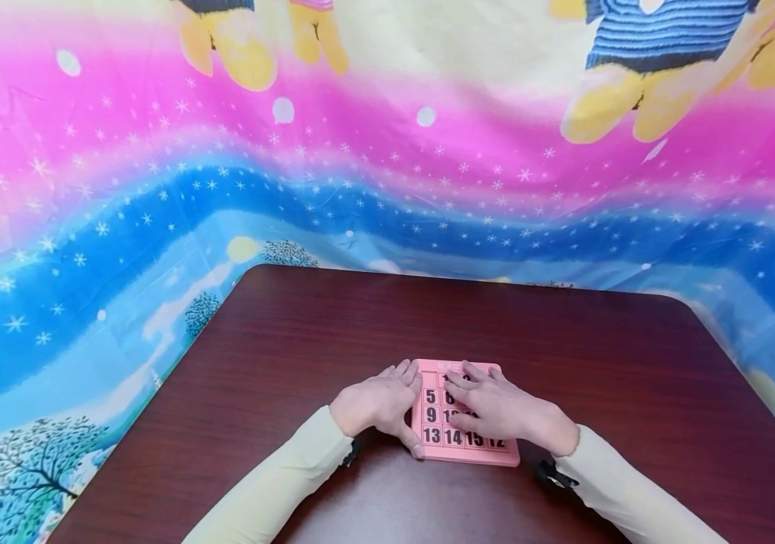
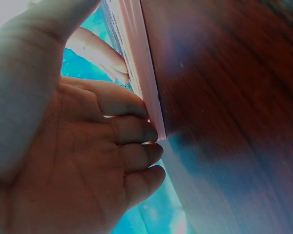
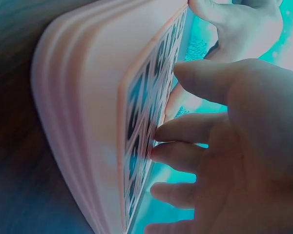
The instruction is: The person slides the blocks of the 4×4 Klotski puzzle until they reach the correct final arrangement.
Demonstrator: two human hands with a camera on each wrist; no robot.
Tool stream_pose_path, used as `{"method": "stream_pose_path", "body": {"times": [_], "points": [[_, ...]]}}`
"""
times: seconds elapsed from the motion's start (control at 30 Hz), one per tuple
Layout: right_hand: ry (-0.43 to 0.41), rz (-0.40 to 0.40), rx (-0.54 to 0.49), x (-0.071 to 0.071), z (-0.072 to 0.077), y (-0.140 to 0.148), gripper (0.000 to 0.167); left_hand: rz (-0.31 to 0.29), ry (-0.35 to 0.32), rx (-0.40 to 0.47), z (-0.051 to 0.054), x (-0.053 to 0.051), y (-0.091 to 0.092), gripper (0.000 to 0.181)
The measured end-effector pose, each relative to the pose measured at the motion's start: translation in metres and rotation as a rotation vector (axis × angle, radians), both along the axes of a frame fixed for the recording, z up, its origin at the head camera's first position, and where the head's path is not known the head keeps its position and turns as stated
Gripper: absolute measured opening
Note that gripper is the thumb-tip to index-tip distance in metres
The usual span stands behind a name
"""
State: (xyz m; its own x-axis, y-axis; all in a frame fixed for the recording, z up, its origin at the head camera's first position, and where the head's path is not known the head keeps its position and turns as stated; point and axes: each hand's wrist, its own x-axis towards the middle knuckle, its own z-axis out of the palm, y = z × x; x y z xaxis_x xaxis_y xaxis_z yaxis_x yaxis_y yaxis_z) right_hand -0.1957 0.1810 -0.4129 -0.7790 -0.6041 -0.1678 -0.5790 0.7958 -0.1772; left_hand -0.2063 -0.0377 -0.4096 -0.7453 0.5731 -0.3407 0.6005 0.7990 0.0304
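A pink sliding number puzzle (image 1: 469, 455) lies flat on the table, with black numerals on its tiles. In the head view I read 5, 9, 13, 14, 15 and 12; the upper-left cell shows no number. My left hand (image 1: 387, 400) rests along the puzzle's left side, thumb near its lower corner. In the left wrist view its fingertips touch the pink edge (image 2: 144, 63). Over the numbered face is my right hand (image 1: 503, 408), its fingers spread and covering several tiles. The right wrist view shows index and middle fingertips (image 3: 166, 131) against the face.
The puzzle sits on a dark reddish-brown wooden table (image 1: 333, 325) with rounded far corners. Behind and around it hangs a colourful cloth (image 1: 387, 166) printed with snowflakes, trees and figures. Each wrist carries a black strap (image 1: 554, 474) below a pale sleeve (image 1: 279, 476).
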Motion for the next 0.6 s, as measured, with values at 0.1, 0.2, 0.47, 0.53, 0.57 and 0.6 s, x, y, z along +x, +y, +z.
{"method": "stream_pose_path", "body": {"times": [0.1,0.2,0.47,0.53,0.57,0.6], "points": [[0.003,0.001,0.006,-0.001,-0.001,-0.003,0.060,0.000,0.001,0.004,0.000,0.000,0.000,0.124],[-0.004,0.000,0.007,-0.001,-0.001,-0.006,0.060,-0.001,0.004,0.004,-0.001,0.000,0.000,0.124],[-0.016,0.022,0.013,-0.002,-0.002,-0.017,0.062,-0.010,0.006,0.000,-0.001,0.000,0.000,0.122],[-0.018,0.023,0.016,-0.003,-0.002,-0.019,0.062,-0.013,0.008,-0.002,-0.001,0.000,0.000,0.122],[-0.022,0.020,0.016,-0.003,-0.002,-0.020,0.063,-0.013,0.007,-0.002,-0.001,-0.001,0.000,0.123],[-0.022,0.020,0.017,-0.003,-0.002,-0.020,0.063,-0.014,0.007,-0.005,-0.001,-0.001,0.000,0.123]]}}
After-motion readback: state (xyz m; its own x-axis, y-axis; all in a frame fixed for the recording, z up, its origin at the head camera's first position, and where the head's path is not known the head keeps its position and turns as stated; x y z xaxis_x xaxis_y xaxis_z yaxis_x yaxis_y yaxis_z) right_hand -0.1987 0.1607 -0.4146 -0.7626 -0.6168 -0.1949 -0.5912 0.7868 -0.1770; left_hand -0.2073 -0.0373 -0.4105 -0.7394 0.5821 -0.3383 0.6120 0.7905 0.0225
